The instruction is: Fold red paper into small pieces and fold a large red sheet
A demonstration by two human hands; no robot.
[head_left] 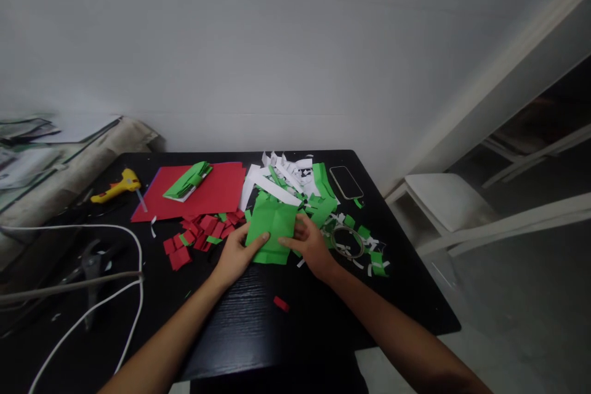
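Between my two hands is a sheet of green paper [273,221] with faint creases across it, raised a little over the black table. My left hand [237,252] grips its left edge, thumb on top and fingers underneath. At the right edge, my right hand [309,243] pinches the sheet, its thumb lying on the face and the other fingers curled. Just beyond the sheet lies a heap of white and green paper scraps [295,175]. Small red paper pieces [203,231] are scattered left of my left hand, and one red folded piece [281,303] lies in front.
A red sheet [207,194] bears a folded green bundle [189,180]. A yellow glue gun [120,186], scissors [93,268] and a white cable [138,283] lie left. A phone [346,182] and a tape-like ring [348,242] lie right. A white stool [447,200] stands beyond the table.
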